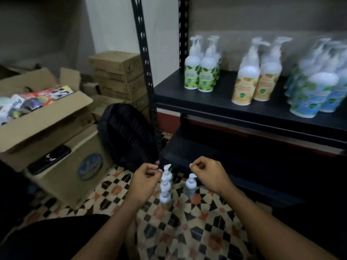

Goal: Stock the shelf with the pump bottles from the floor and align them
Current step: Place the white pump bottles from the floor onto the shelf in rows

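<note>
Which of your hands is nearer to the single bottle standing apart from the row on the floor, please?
Right. The right hand is just above and right of the single bottle; the left hand is left of it, past the row.

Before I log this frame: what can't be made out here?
Head view:
- Blue-label bottles on the shelf: blurred and cut by the right edge, so count and label text are unreadable.
- Floor bottles: blurred and lined up behind one another, so the count is unclear.
- Whether the left hand or right hand grips any bottle: curled fingers hide it.
</note>
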